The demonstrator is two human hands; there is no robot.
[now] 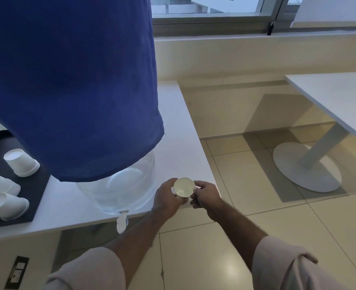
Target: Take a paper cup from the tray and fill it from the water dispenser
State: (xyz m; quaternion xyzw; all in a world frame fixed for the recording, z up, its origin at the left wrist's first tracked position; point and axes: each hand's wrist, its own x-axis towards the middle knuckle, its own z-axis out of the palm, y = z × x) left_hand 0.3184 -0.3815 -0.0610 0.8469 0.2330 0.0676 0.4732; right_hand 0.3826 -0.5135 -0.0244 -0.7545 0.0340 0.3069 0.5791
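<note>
**Cup in hand, tap off to the left**

You hold the paper cup (183, 186) upright, mouth up, your left hand (166, 197) and right hand (204, 195) each pinching its sides, likely to keep the thin wall round. It hovers over the counter's (179, 126) near right corner. The tap (122, 221) overhangs the near edge, left of the cup, with open floor beneath. Spare cups lie on the dark tray (36, 189), far left.
</note>
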